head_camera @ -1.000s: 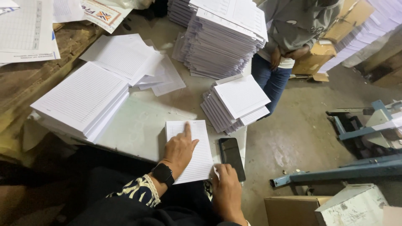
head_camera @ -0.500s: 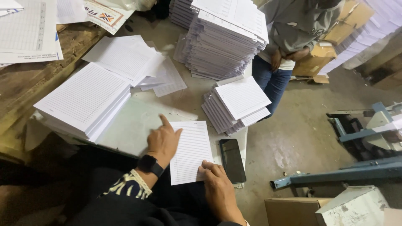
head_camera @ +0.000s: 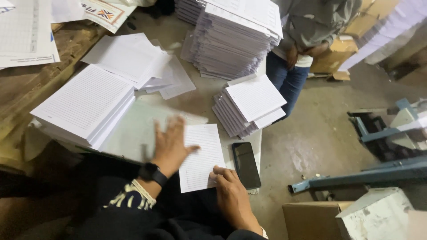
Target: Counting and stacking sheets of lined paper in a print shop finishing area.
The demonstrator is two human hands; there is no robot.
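A folded lined paper sheet lies at the table's near edge. My left hand, blurred, with fingers spread, lies flat across the sheet's left side; a black watch is on that wrist. My right hand presses its fingertips on the sheet's lower right corner. A black phone lies just right of the sheet.
A thick stack of lined sheets sits to the left, a smaller fanned stack to the right, a tall pile behind. Another person in jeans stands at the far side. Cardboard boxes and blue metal machinery are on the floor at right.
My left hand has swept left over the sheet, fingers now spread wide. The sheet has shifted slightly toward me, and my right hand stays at its lower right corner.
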